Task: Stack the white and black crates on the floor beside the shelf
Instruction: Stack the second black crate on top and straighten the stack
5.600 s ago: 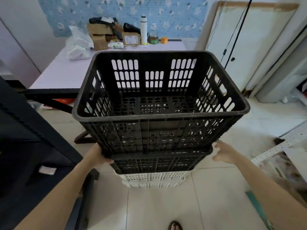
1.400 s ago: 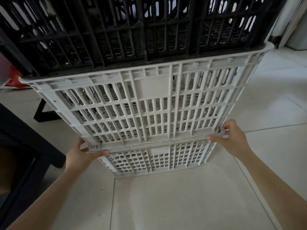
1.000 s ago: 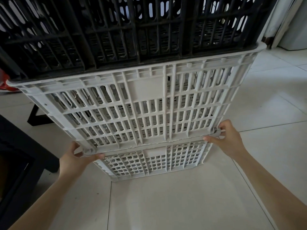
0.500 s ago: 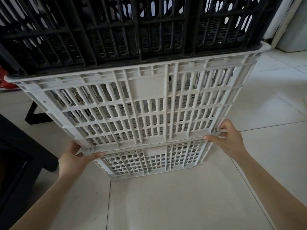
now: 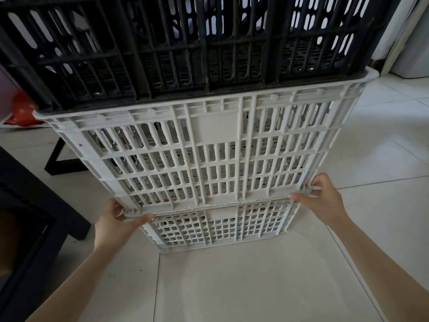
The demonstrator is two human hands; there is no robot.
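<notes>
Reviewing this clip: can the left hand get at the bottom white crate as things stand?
Probably yes. The left hand grips the lower corner of the upper white crate, directly above the bottom white crate, whose near wall is exposed, though the hand would have to let go first.

The crate stack (image 5: 209, 147) fills the middle and top of the view, its white wall a slatted barrier with the black crate (image 5: 185, 43) walling off everything above. Left of the stack, a dark frame (image 5: 30, 205) and a black leg (image 5: 62, 159) crowd the floor (image 5: 255, 287), leaving only a narrow lane. Right of the stack and in front of it the tiles lie bare and open.
</notes>
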